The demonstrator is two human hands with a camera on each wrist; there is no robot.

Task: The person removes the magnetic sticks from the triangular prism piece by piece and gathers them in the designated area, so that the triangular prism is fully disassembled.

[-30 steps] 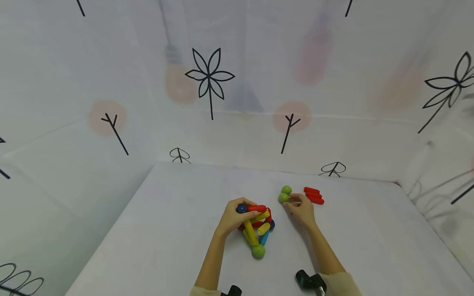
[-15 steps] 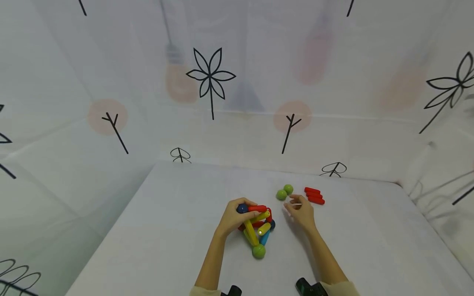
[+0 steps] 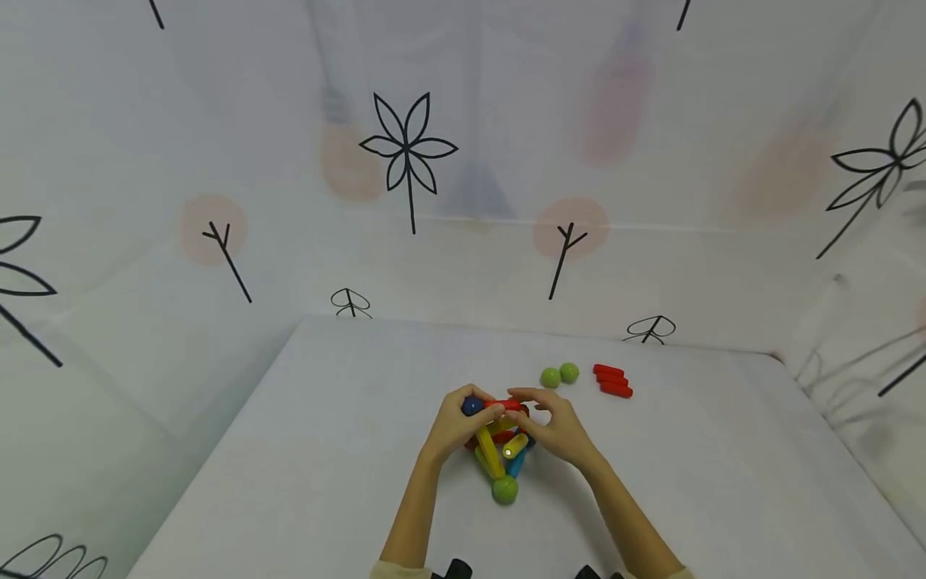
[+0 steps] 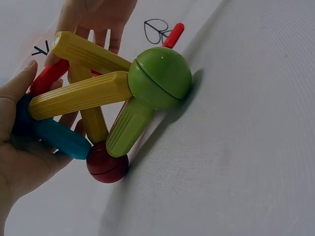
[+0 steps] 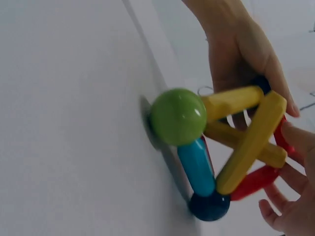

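A frame of magnetic building rods and balls stands on the white table. Its near corner is a large green ball (image 3: 505, 490), joined to a yellow rod (image 4: 81, 95), a green rod (image 4: 130, 129) and a light blue rod (image 5: 197, 168). A dark red ball (image 4: 107, 163) and a dark blue ball (image 5: 210, 206) form lower corners. My left hand (image 3: 450, 428) grips the upper dark blue ball (image 3: 473, 405), thumb along the red rod (image 3: 499, 404). At that rod's other end, my right hand (image 3: 559, 431) pinches it between thumb and fingers. One more yellow rod (image 5: 253, 142) slants with an end free.
Beyond the right hand lie two loose green balls (image 3: 551, 377) side by side. To their right, three red rods (image 3: 613, 380) lie in a row on the table (image 3: 347, 450). A white printed cloth wall (image 3: 463, 265) rises behind the table's back edge.
My right hand has left the two green balls and moved left and nearer, onto the red rod. The balls have shifted slightly and lie side by side. My left hand keeps its hold.
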